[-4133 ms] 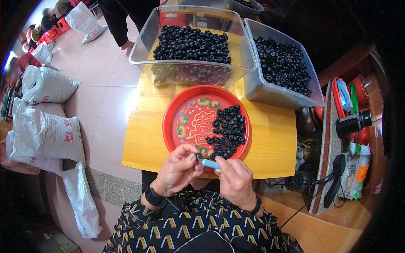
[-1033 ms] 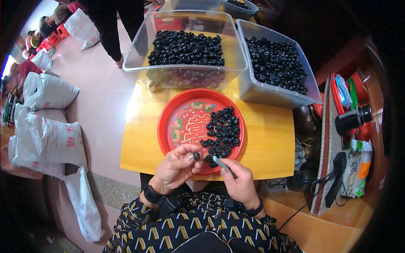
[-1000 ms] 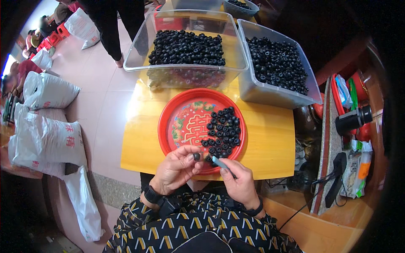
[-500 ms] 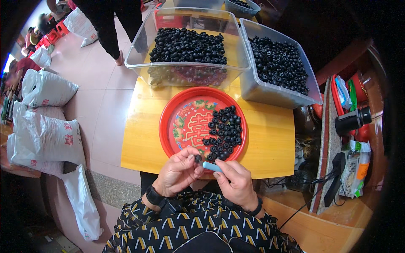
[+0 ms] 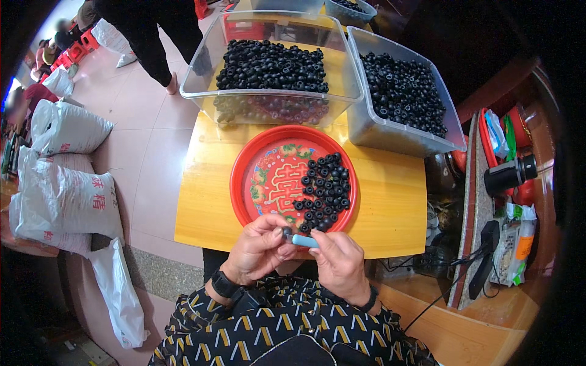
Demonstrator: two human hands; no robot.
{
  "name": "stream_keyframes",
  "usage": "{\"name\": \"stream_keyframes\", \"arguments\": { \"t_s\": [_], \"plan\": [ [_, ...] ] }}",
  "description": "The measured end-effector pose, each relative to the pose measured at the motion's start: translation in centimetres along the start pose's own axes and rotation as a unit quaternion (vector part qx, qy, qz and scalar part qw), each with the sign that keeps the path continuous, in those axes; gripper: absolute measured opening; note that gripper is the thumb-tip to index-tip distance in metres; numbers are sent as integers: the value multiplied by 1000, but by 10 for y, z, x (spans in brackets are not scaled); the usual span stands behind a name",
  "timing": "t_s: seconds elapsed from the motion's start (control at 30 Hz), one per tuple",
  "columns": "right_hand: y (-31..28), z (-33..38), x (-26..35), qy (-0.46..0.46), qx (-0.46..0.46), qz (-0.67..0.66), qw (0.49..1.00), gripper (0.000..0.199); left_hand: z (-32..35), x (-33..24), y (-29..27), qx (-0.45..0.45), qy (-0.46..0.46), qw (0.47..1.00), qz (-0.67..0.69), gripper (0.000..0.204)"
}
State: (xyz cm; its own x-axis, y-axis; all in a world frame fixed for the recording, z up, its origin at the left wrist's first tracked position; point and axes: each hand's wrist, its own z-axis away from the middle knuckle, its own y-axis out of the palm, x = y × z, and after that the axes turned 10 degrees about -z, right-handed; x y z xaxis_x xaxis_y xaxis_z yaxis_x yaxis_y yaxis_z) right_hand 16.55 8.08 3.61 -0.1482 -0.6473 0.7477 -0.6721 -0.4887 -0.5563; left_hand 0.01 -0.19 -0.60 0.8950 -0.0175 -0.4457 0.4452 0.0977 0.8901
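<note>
Between the thumb and fingers of my left hand (image 5: 257, 249) is a small round black piece (image 5: 287, 232). My right hand (image 5: 342, 261) pinches a short light-blue rod-shaped tool (image 5: 304, 241), its left end up against the black piece; whether its tip enters the piece is too small to tell. Both hands are over the near rim of a round red tray (image 5: 237, 183) with a printed pattern. Several loose black ring-shaped pieces (image 5: 326, 189) with holes lie in the tray's right half.
Behind the tray stand two clear plastic bins, one at the middle (image 5: 198, 93) and one at the right (image 5: 372, 131), both with many black pieces, on a yellow table (image 5: 390, 201). White sacks (image 5: 73, 195) sit on the floor at left. Further back a person's legs (image 5: 149, 43) show.
The blue tool has shifted slightly left, closing the gap to the black piece. My left hand stays nearly in place. The standing person's legs have moved a little.
</note>
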Motion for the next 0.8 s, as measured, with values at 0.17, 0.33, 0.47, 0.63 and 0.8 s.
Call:
{"name": "stream_keyframes", "arguments": {
  "t_s": [0.17,0.33,0.47,0.63,0.8],
  "plan": [
    [0,-3,4,-23,-10,5,1000,34,1,-6,2,35,32,998,-50,18],
    [5,-4,3,-32,-20,13,999,34,1,-7,2,40,25,998,-32,17],
    [9,2,0,-5,-70,60,996,30,5,-8,2,38,13,997,-71,14],
    [-19,-11,-24,107,-143,48,983,24,11,-1,11,63,-12,991,-119,15],
    [-10,-11,-10,155,-94,-103,978,19,2,-1,13,36,-45,998,-26,16]
  ]
}}
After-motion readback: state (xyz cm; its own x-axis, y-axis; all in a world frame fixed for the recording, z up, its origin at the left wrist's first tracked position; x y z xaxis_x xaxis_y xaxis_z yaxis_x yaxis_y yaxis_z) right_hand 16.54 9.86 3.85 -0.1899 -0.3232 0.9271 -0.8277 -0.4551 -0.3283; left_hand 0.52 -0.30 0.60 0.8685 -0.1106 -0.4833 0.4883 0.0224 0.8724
